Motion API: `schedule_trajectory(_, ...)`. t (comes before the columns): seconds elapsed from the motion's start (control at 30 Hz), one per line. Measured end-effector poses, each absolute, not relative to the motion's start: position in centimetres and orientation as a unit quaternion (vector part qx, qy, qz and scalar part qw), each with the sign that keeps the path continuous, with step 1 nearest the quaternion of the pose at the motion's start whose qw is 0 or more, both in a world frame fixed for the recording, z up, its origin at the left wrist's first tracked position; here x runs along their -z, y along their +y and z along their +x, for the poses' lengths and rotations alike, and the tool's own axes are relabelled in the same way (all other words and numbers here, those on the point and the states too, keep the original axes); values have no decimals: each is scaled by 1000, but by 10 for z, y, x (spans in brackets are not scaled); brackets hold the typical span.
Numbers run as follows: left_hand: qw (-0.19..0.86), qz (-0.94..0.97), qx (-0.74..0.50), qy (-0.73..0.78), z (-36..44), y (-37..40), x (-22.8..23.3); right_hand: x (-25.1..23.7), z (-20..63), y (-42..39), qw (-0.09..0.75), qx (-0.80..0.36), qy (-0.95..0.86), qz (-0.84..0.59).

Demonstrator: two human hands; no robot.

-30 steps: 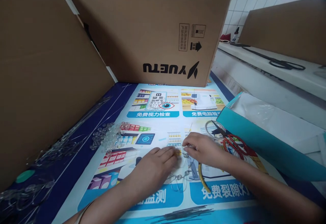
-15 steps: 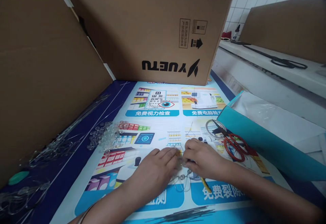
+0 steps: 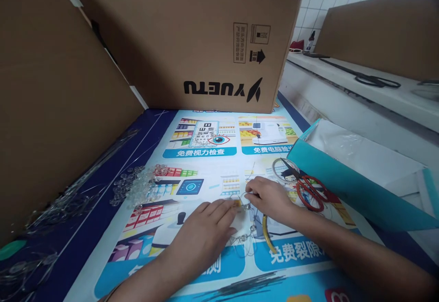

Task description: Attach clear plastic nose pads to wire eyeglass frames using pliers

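My left hand (image 3: pixel 206 233) lies palm down on a printed poster (image 3: pixel 206 174), its fingers pressing a clear rimless glasses piece (image 3: pixel 245 238) with small metal nose pads. My right hand (image 3: pixel 270 199) pinches a thin wire part at the top of that piece, fingertips meeting those of the left hand. A yellow-handled tool (image 3: pixel 266 233) lies just under my right wrist. Red-handled scissors (image 3: pixel 308 192) rest on the poster to the right of my right hand.
A pile of clear nose pads (image 3: pixel 137 183) sits left of centre. Thin clear parts (image 3: pixel 68 201) lie along the left cardboard wall (image 3: pixel 51 100). A large cardboard box (image 3: pixel 192 41) stands behind. A teal box (image 3: pixel 343 178) with white lining lies at the right.
My right hand has shifted slightly up and away from the left, uncovering the yellow-handled tool. The view has drifted a little to the right.
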State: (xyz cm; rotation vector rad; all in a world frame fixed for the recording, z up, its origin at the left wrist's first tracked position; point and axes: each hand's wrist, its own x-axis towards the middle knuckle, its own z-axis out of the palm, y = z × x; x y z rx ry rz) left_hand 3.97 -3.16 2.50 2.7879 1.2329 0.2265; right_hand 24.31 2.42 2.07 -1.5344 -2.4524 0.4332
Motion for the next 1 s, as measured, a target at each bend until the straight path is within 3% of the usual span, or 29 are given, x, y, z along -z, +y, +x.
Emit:
schedule_trajectory(0.3,72,935,-56,342,39,-23,-22,-27,249,26,89,-166,-849,-494)
schedule_trajectory(1.0,-60,880,-54,468,25,-36,-16,-47,257,4,53,-129,-884,-446)
